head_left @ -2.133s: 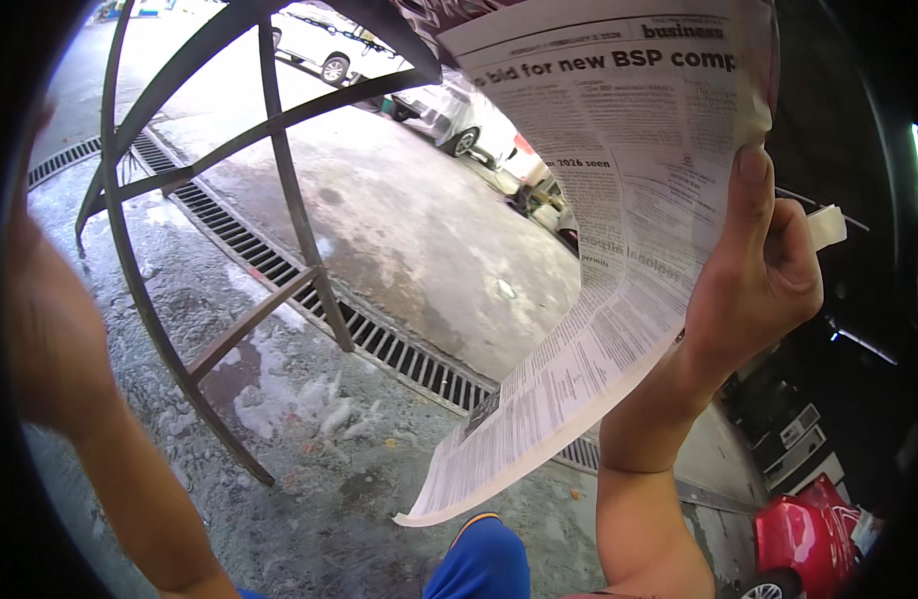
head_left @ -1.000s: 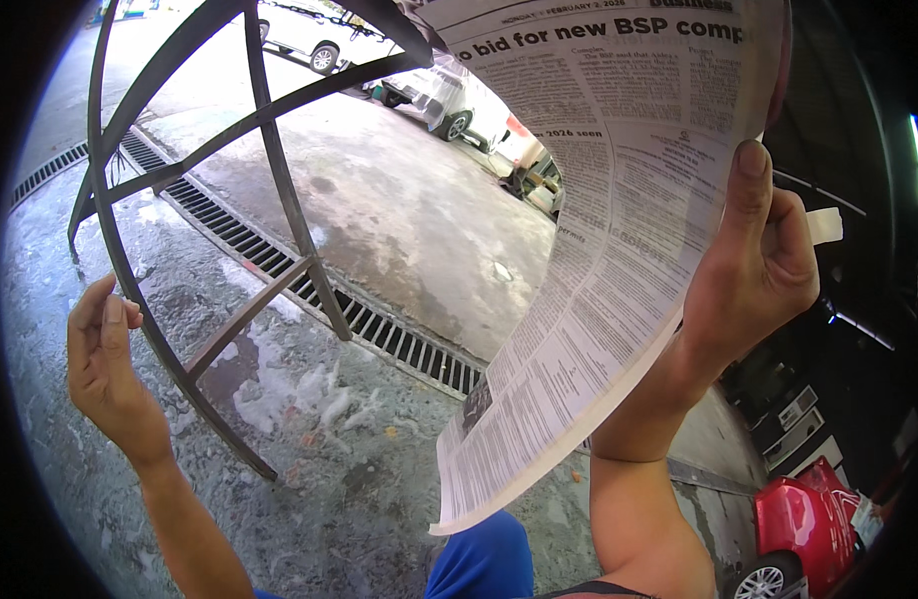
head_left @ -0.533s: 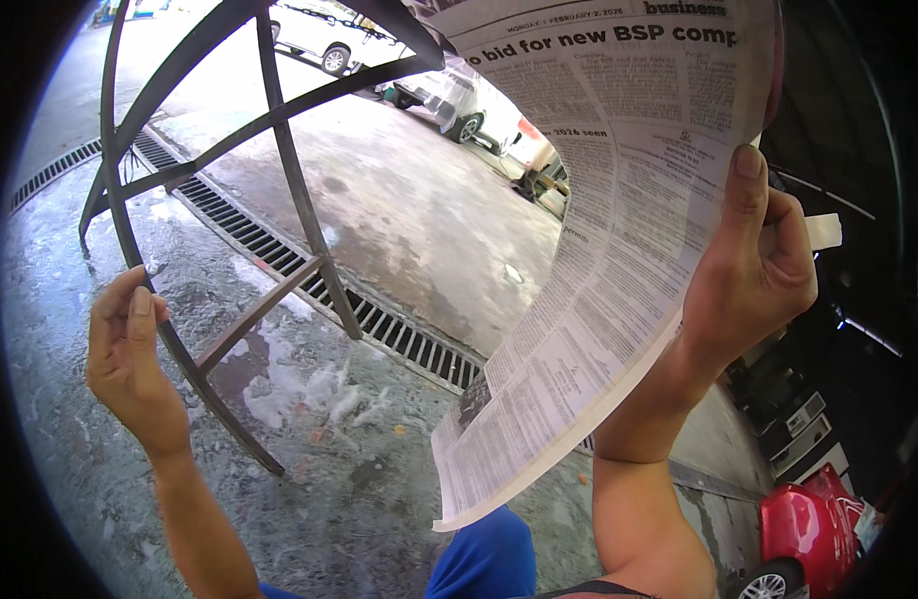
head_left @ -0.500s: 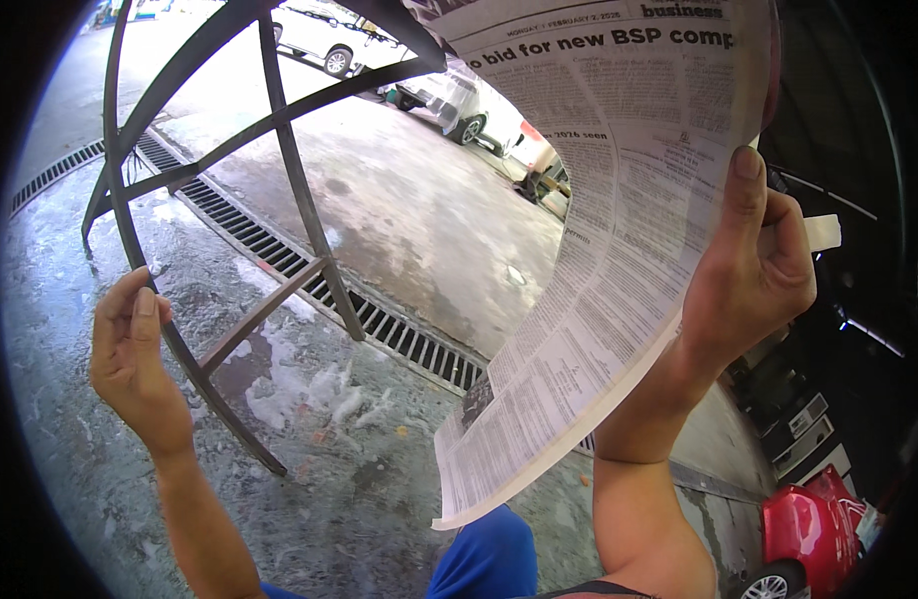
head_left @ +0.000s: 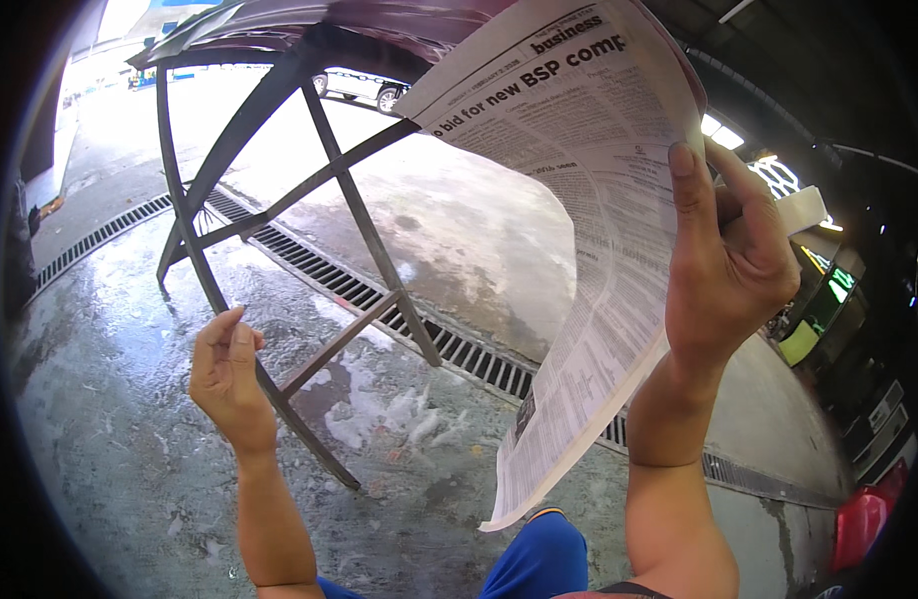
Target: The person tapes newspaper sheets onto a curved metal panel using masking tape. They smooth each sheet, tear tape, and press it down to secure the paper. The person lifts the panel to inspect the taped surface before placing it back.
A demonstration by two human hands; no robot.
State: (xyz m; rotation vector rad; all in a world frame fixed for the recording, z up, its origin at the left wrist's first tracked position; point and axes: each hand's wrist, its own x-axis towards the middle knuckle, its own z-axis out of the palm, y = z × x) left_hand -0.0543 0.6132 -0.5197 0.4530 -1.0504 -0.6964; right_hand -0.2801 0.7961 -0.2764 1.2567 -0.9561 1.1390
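A large newspaper sheet (head_left: 599, 270) hangs bowed from my right hand (head_left: 733, 250), a pale strip running along its lower right edge. My right thumb lies up along the sheet's edge, with the fingers curled behind. Beyond those fingers sticks out a cream-white piece (head_left: 800, 210), perhaps tape; most of it is hidden. My left hand (head_left: 234, 374) is raised, fingertips drawn together with the thumb, in front of a leg of the dark metal stand (head_left: 344, 185). Whether it holds anything small cannot be made out. A glossy dark maroon panel (head_left: 309, 25) rests on top of the stand.
A slotted drain grate (head_left: 324, 270) crosses the wet, stained concrete floor (head_left: 419, 499) under the stand. A white vehicle (head_left: 364, 90) is parked beyond a chain in the bright yard. Red bodywork (head_left: 858, 529) shows at the lower right, below the dark shop interior.
The view has swung so the stand and my left hand sit farther right and lower in the picture. More of the maroon panel shows. The newspaper stays in my right hand.
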